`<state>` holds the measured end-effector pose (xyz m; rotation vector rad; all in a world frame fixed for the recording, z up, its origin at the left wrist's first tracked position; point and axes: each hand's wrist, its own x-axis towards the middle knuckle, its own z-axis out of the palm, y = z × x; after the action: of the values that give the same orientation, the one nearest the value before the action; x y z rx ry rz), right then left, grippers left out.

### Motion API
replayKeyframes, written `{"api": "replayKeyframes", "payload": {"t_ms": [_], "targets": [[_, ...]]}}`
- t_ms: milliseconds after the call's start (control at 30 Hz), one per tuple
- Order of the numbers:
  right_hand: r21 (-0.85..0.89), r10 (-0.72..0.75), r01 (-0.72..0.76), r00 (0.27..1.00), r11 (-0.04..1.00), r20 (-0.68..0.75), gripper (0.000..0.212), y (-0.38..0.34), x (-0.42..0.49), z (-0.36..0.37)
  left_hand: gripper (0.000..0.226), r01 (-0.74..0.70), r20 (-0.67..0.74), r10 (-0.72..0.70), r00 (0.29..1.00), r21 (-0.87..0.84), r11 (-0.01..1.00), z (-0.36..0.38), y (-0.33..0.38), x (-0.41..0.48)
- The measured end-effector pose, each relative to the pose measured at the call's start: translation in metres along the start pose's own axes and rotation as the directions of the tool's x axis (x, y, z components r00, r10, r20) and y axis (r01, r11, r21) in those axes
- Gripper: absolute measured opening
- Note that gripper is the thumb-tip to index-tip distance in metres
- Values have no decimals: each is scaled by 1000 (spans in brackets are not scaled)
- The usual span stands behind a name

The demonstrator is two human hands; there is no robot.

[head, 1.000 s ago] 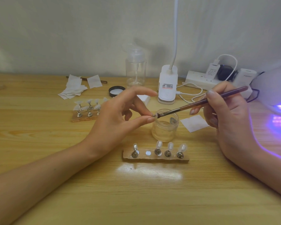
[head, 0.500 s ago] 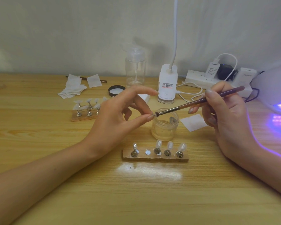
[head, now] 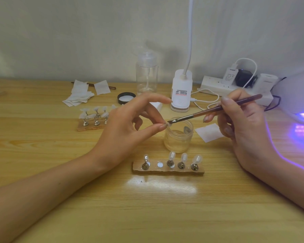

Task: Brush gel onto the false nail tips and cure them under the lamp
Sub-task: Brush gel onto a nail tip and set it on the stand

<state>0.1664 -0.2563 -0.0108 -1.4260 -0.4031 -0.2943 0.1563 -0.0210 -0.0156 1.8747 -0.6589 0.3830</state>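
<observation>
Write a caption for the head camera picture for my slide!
The left hand pinches a nail tip near the gel jar while the right hand touches the brush to it.

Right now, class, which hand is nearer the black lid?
Left. The left hand, pinching a nail tip, is in front of the black lid; the right hand, holding the brush, is off to its right, past the jar.

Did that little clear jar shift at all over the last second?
No. The jar stands where it was, just behind the near wooden nail stand.
</observation>
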Motion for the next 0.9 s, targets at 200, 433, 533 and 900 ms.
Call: {"api": "replayKeyframes", "payload": {"t_ms": [200,433,533,900], "targets": [[5,17,-17,999,1000,-45,23,-1,0,-1,39,2,-2,-2,1000,-3,1000,0,0,0],[-13,-8,8,1000,1000,5,24,0,0,0,39,3,-6,-3,1000,1,1000,0,0,0],[-29,11,-11,1000,1000,-17,22,1,0,-2,38,9,-8,-9,1000,-5,1000,0,0,0],[-50,-12,11,1000,999,-22,22,1,0,-3,37,19,-16,-19,1000,6,1000,1,1,0]]}}
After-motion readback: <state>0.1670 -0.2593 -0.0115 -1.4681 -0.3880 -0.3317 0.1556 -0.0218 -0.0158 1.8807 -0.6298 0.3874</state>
